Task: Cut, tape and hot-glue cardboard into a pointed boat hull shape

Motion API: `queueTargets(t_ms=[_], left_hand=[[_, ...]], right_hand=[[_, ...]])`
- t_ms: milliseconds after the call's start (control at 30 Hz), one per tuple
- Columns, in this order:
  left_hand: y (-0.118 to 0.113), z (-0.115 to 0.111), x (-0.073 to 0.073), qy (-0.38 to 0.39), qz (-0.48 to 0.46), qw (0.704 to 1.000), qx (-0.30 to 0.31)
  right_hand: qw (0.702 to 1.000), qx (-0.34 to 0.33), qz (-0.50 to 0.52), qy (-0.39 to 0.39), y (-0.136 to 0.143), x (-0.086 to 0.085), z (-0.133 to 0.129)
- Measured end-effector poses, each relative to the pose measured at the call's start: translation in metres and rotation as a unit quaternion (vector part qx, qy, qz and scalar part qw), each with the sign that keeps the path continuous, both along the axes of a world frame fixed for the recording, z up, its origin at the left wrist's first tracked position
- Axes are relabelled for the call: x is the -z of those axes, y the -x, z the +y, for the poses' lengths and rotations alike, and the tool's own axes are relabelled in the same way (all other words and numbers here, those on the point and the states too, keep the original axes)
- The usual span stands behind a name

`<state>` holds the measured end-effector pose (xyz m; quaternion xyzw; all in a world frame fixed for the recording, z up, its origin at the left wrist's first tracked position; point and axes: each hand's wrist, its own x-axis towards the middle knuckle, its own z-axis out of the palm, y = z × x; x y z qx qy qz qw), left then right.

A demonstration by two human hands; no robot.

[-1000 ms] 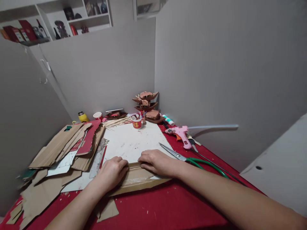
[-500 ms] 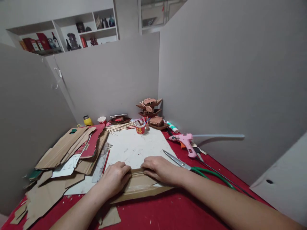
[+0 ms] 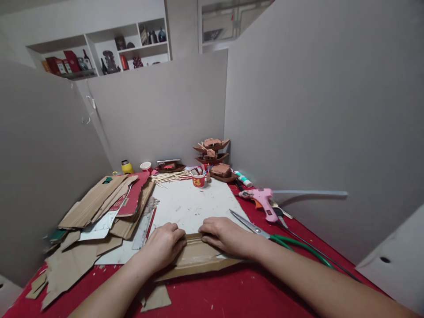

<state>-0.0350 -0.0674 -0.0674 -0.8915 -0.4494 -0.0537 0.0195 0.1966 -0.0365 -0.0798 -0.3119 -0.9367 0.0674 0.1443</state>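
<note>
A cardboard piece (image 3: pixel 198 259) is held down at its far edge by both hands, near the front of the bench (image 3: pixel 205 296), partly over a white board (image 3: pixel 195 205). The left forearm is angled inward from the lower left, and the left hand (image 3: pixel 165 244) is laid palm down, its fingers curled over the left part of that edge. The right forearm is stretched in from the lower right at a flatter slant; the right hand (image 3: pixel 223 235) is likewise turned palm down, its fingers bent and pointed toward the left hand. A short stretch of the edge is left uncovered between the two sets of fingertips, which are kept apart. The cardboard is gripped or pressed at the edge by both hands, though the thumbs are mostly hidden, so how firmly it is pinched cannot be told. Just beyond the right wrist, scissors (image 3: pixel 258 230) with green handles are laid with their blades pointed away to the left, and a pink glue gun (image 3: pixel 263 201) is placed farther off. To the left of the hands, flattened cardboard sheets (image 3: pixel 92 203) are stacked, with a ruler (image 3: pixel 144 227) lying between the stack and the board.
</note>
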Motion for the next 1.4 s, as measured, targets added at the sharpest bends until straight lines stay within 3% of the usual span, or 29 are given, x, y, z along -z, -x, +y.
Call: queueTargets(t_ms=[1400], left_hand=[[-0.0091,-0.0006,0.0089,-0.043,0.027,0.999,-0.002]], right_hand=[[1.000,-0.004,-0.016,-0.008,0.0004,0.0019,0.0031]])
